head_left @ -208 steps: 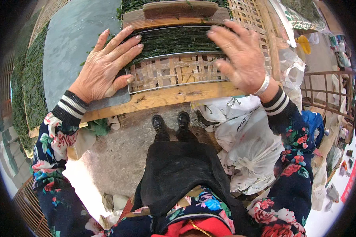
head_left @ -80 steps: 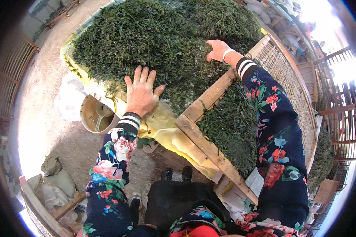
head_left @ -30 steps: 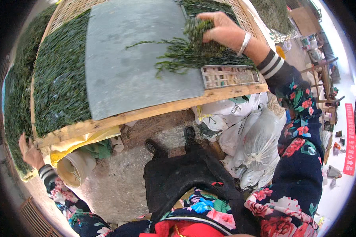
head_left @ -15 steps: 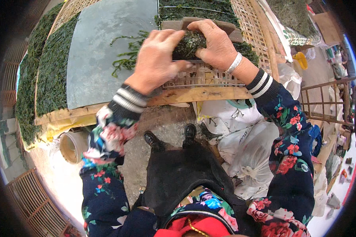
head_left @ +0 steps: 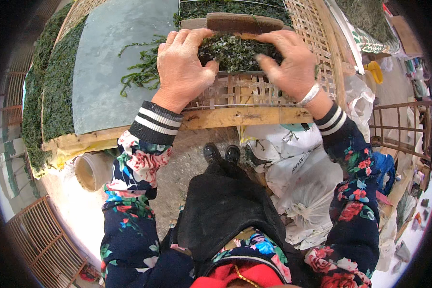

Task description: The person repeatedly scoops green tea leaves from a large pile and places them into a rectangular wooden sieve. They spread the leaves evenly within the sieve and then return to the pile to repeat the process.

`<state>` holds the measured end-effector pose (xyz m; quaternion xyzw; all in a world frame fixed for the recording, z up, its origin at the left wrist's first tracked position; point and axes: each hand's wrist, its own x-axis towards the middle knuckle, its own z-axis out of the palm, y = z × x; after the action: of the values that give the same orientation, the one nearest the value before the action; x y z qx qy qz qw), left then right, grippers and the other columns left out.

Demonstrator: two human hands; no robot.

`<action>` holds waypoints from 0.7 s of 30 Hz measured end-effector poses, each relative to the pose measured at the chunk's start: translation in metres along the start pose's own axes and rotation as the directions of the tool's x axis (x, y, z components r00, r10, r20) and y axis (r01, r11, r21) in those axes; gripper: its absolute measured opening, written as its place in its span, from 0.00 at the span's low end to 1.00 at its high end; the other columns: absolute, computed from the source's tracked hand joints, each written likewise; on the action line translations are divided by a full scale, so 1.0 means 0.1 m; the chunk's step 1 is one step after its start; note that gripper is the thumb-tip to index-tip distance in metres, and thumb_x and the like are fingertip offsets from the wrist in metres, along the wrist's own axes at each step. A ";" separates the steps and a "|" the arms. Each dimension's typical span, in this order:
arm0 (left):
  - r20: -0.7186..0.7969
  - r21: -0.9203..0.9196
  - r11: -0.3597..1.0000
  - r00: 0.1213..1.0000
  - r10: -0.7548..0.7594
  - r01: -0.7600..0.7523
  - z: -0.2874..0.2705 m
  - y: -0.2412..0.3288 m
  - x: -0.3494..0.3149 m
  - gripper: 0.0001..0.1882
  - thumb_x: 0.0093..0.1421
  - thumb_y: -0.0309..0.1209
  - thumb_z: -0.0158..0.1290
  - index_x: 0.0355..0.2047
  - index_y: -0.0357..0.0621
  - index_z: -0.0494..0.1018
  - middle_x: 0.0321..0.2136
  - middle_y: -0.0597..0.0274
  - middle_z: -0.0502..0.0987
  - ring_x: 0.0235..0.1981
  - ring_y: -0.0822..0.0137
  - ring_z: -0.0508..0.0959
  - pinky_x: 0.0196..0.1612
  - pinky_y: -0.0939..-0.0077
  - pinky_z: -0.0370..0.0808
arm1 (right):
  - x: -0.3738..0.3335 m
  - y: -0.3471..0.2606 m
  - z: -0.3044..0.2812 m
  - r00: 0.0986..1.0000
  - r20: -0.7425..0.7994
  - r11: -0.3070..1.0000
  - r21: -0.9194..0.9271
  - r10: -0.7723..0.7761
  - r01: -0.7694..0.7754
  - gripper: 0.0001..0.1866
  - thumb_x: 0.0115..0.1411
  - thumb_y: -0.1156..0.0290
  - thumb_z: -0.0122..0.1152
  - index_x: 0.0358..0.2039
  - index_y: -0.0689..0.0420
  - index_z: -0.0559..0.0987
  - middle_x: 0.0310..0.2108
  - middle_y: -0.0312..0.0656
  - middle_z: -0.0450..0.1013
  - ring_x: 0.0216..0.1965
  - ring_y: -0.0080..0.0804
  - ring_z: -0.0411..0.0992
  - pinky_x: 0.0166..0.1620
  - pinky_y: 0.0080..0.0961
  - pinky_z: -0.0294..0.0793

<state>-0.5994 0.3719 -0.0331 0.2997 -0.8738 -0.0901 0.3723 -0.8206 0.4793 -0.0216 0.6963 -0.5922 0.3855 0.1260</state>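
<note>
A long clump of dark green seaweed (head_left: 237, 54), speckled with pale crystal-like bits, lies across the near part of a woven bamboo rack (head_left: 249, 86). My left hand (head_left: 185, 65) curls round its left end, fingertips at the far edge and thumb at the near side. Around the right end bends my right hand (head_left: 293, 62), its thumb slightly blurred. Loose seaweed strands (head_left: 144, 69) trail out beyond my left hand onto a smooth grey sheet (head_left: 115, 62). Directly behind the clump stands a brown strip of board (head_left: 245, 23).
Flat layers of seaweed (head_left: 62, 86) cover the rack's left side, and another layer (head_left: 230, 8) lies behind the board. A wooden bar (head_left: 245, 116) forms the near edge. Below are a white bucket (head_left: 92, 172) and plastic bags (head_left: 302, 187). A metal frame (head_left: 401, 125) stands at right.
My hands have moved apart, the right one to the right, uncovering more of the seaweed clump between them. The brown board behind shows more fully.
</note>
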 end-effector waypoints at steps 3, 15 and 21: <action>-0.009 -0.055 0.998 0.999 0.030 -0.031 -0.05 0.02 -0.01 0.26 0.39 0.30 0.66 0.44 0.48 0.79 0.39 0.60 0.80 0.43 0.54 0.77 0.47 0.60 0.72 | 0.05 -0.25 0.19 0.980 0.191 0.998 -0.012 0.063 -0.061 0.21 0.51 0.60 0.70 0.45 0.51 0.82 0.41 0.41 0.79 0.45 0.42 0.78 0.44 0.38 0.80; -0.059 0.059 0.998 0.998 0.031 -0.027 0.02 -0.04 -0.06 0.19 0.41 0.22 0.57 0.37 0.50 0.79 0.33 0.65 0.80 0.38 0.58 0.76 0.42 0.61 0.69 | 0.03 0.12 -0.13 0.964 0.193 0.962 -0.241 0.181 -0.132 0.12 0.51 0.71 0.63 0.38 0.51 0.83 0.38 0.43 0.80 0.39 0.45 0.79 0.39 0.38 0.80; -0.078 0.006 0.999 0.996 0.039 -0.038 -0.06 0.04 0.01 0.26 0.38 0.21 0.55 0.43 0.48 0.78 0.35 0.60 0.78 0.40 0.54 0.76 0.44 0.61 0.71 | 0.15 -0.33 0.22 0.958 0.213 0.965 -0.137 -0.194 0.225 0.20 0.49 0.66 0.66 0.45 0.54 0.81 0.47 0.39 0.76 0.47 0.40 0.71 0.38 0.34 0.78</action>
<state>-0.5979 0.3746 -0.0270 0.2869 -0.8644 -0.0692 0.4070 -0.7821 0.4633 -0.0163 0.7777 -0.5534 0.2503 0.1622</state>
